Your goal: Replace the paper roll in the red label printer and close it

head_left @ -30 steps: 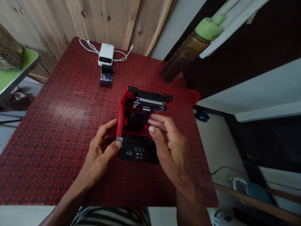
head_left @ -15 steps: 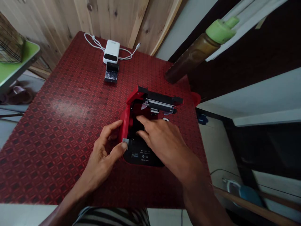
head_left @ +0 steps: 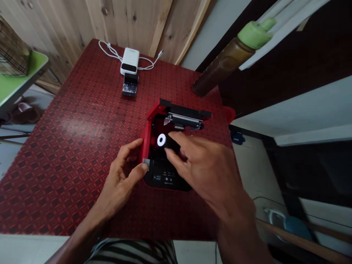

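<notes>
A red and black small printer (head_left: 150,128) lies on the red patterned table (head_left: 82,146) with its lid open. My left hand (head_left: 123,176) steadies its left side, thumb on a grey tab at the front corner. My right hand (head_left: 203,165) has its fingers curled round a black roll with a white core (head_left: 162,140), which it holds over the open compartment.
A white power bank (head_left: 130,60) with a white cable and a small black part (head_left: 130,86) lie at the table's far edge. A brown bottle with a green cap (head_left: 228,55) leans at the far right. A green side table (head_left: 19,79) stands left.
My right hand reached into the printer's compartment and has lifted out the black roll, its white core now showing. The left hand stayed on the printer's side.
</notes>
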Demonstrator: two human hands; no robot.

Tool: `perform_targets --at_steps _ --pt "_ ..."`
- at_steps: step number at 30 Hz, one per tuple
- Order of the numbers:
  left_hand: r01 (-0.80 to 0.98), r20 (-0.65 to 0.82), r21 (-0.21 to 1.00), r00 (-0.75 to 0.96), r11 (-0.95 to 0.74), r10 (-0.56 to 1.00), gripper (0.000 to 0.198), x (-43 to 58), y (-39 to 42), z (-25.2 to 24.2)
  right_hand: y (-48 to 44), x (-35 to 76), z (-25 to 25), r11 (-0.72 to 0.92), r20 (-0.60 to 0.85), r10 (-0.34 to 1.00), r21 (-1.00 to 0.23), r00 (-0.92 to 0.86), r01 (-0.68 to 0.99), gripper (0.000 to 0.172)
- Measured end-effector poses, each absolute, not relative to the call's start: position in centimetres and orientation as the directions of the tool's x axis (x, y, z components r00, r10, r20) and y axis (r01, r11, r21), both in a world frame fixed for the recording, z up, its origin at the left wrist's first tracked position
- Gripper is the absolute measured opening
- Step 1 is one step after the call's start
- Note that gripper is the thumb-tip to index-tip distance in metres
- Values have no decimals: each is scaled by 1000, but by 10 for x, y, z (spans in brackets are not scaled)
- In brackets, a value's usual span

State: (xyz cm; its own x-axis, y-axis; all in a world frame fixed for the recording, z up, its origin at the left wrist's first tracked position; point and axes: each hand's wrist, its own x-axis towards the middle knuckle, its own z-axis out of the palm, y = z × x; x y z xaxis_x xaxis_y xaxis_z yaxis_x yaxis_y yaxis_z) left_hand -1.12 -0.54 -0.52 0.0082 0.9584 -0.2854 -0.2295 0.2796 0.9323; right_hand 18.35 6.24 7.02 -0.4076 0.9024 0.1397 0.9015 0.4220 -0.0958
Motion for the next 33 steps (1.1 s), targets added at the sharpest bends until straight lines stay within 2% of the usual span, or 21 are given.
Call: perform_targets --at_steps 2,3,6,9,12,15,20,26,28,31,33 --pt "-257 -294 923 11 287 956 61 -11 -6 -5 48 205 72 450 311 880 -302 -360 840 13" --pt "-263 -294 921 14 288 956 61 -11 -6 -5 41 217 72 441 353 883 -397 -309 805 14" --pt "-242 -292 927 12 286 956 58 -11 -6 -6 20 254 63 323 372 922 -594 -105 737 19" --pt "-217 -285 936 -13 275 958 57 -11 -6 -8 -1 280 38 170 282 957 -733 67 659 20" --pt "-182 -260 951 -36 250 965 57 -12 -6 -13 -13 282 8 61 140 985 -823 97 565 15" --pt "-159 -227 963 -41 217 973 54 -13 -7 -19 -15 267 -16 39 86 995 -829 58 559 14" --pt "-127 -205 973 -70 195 976 51 -14 -6 -22 -13 252 -34 92 101 995 -806 -18 585 23" --pt "-105 -198 976 -85 189 977 50 -13 -4 -19 -21 285 -27 74 26 996 -787 -86 613 49" --pt "-94 -195 978 -89 187 977 51 -13 -4 -20 -14 299 -21 37 17 999 -753 -38 657 43" --pt "-102 -200 976 -86 191 976 54 -14 -4 -21 14 307 -18 34 103 993 -710 56 703 30" --pt "-110 -206 974 -83 196 975 54 -14 -5 -21 40 302 -22 70 160 985 -730 69 680 33"
